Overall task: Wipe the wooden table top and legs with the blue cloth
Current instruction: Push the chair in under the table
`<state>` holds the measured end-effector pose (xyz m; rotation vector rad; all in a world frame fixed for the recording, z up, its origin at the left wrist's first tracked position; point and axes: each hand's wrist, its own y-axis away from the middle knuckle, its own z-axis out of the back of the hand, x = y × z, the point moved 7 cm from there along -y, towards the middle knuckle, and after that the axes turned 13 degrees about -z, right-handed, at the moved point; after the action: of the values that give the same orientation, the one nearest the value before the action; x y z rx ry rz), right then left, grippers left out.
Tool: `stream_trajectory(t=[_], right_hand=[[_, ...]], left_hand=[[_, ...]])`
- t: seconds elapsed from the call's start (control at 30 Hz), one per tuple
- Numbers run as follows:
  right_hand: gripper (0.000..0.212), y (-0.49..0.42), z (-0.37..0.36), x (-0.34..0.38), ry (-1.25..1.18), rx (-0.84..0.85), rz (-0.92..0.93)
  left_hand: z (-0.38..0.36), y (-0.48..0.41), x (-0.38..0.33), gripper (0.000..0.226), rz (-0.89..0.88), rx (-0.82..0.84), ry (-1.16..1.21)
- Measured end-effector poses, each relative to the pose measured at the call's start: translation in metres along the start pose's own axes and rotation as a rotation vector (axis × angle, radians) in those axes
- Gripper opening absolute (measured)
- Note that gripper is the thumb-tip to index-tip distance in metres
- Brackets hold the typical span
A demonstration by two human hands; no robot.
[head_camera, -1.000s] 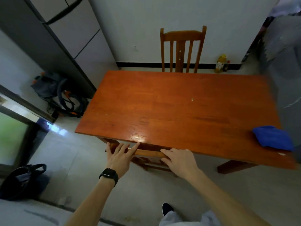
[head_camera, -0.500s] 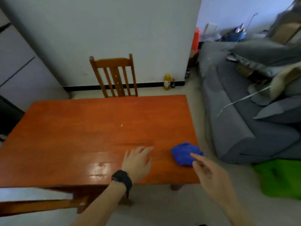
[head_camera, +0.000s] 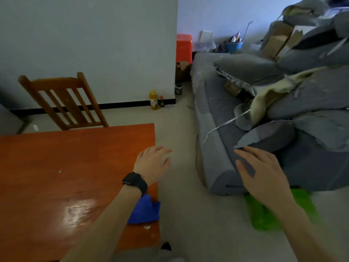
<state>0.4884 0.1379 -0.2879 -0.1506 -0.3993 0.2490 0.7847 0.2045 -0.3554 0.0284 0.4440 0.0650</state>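
Observation:
The wooden table [head_camera: 56, 176] fills the lower left, its reddish top glossy with a light patch. The blue cloth [head_camera: 145, 210] lies crumpled near the table's right edge, partly hidden under my left forearm. My left hand [head_camera: 153, 163], with a black watch on the wrist, hovers over the table's right edge beyond the cloth, fingers apart and holding nothing. My right hand [head_camera: 260, 173] is out over the floor in front of the sofa, fingers spread and holding nothing. The table legs are out of sight.
A wooden chair [head_camera: 64, 103] stands behind the table by the white wall. A grey sofa [head_camera: 217, 148] piled with cushions sits to the right, a strip of floor between it and the table. Bottles [head_camera: 154, 101] stand by the wall; a green object [head_camera: 264, 212] lies on the floor.
The view has swung right toward the sofa. The cloth now sits lower in view, under my left forearm. My right hand has moved away from the cloth toward the sofa.

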Motion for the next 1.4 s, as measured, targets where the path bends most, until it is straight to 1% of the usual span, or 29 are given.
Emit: stream_trajectory(t=[0.13, 0.3, 0.37, 0.43, 0.6, 0.7, 0.8, 0.87, 1.03, 1.2, 1.3, 1.4], right_hand=[[0.037, -0.053, -0.026, -0.011, 0.012, 0.076, 0.033], [0.036, -0.126, -0.055, -0.007, -0.005, 0.127, 0.150], [0.037, -0.158, -0.064, -0.010, -0.022, 0.148, 0.154], [0.039, -0.188, -0.072, -0.014, -0.041, 0.209, 0.138], [0.042, -0.270, -0.098, -0.012, -0.059, 0.318, 0.179], [0.041, -0.309, -0.117, 0.000, -0.096, 0.338, 0.218], [0.038, -0.345, -0.142, 0.020, -0.147, 0.339, 0.250], [0.041, -0.367, -0.166, 0.036, -0.143, 0.385, 0.272], [0.040, -0.437, -0.226, 0.078, -0.143, 0.500, 0.293], [0.041, -0.543, -0.302, 0.136, -0.149, 0.627, 0.350], [0.041, -0.600, -0.330, 0.176, -0.119, 0.703, 0.364], [0.040, -0.649, -0.363, 0.229, -0.104, 0.778, 0.442]], left_hand=[[0.007, -0.025, 0.014, 0.039, 0.089, -0.049, -0.004], [0.003, -0.074, 0.035, 0.038, 0.156, -0.076, 0.003], [0.001, -0.099, 0.045, 0.038, 0.202, -0.080, 0.009], [0.003, -0.125, 0.052, 0.039, 0.248, -0.083, 0.023], [0.013, -0.186, 0.071, 0.040, 0.335, -0.096, 0.050], [0.017, -0.215, 0.084, 0.039, 0.374, -0.084, 0.050], [0.021, -0.241, 0.098, 0.038, 0.414, -0.106, 0.070], [0.025, -0.261, 0.111, 0.039, 0.438, -0.117, 0.073], [0.040, -0.318, 0.159, 0.039, 0.498, -0.115, 0.047], [0.060, -0.395, 0.241, 0.038, 0.621, -0.128, 0.035], [0.075, -0.427, 0.286, 0.037, 0.714, -0.131, 0.072], [0.093, -0.450, 0.325, 0.037, 0.803, -0.139, 0.101]])
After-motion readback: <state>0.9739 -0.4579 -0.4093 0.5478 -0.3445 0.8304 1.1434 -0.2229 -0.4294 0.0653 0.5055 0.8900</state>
